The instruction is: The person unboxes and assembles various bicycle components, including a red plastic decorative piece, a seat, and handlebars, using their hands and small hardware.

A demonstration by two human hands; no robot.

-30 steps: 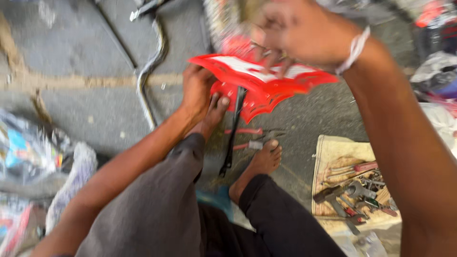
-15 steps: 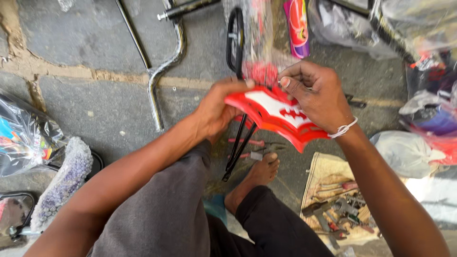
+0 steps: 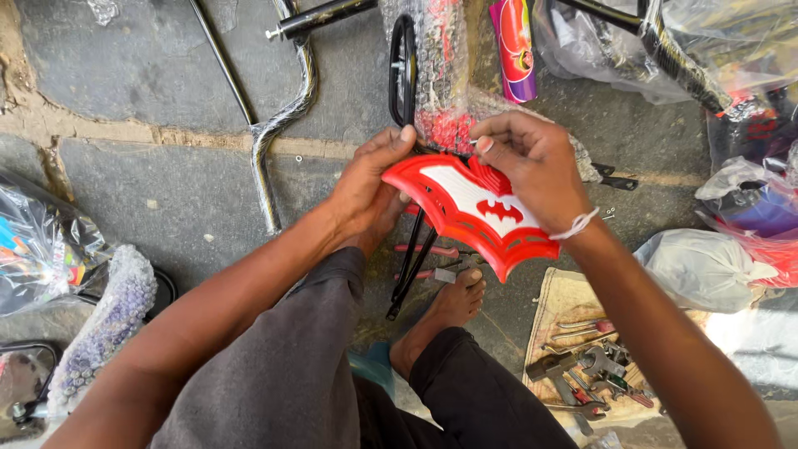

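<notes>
Plate: the red bat-shaped plate (image 3: 474, 212) with its white face and small red emblem sits between my two hands, tilted, just above the black frame bars (image 3: 413, 262) and in front of the bubble-wrapped wheel (image 3: 440, 75).
Left hand (image 3: 370, 187): my grip is closed on the plate's left tip, thumb on top near the rim, fingers curled under.
Right hand (image 3: 532, 162): my grip pinches the upper edge of the plate with fingertips; I think something small is caught between thumb and forefinger, but it is too tiny to name.
Doing it well: I judge the plate should be kept level with the left hand as the anchor, while the right works only at the top edge with light pressure, so the thin plastic points do not flex or snap.
Watch: my bare foot (image 3: 449, 308) lies right under the work, beside loose red-handled tools.
Nearby: spanners and pliers on a cloth (image 3: 573, 299) by my right forearm.
Hidden: the plate's back and whatever it mounts to are covered by the plate and my fingers.
Cut off: the wheel and the chrome handlebar (image 3: 278, 133) run out of the top of the view.
</notes>
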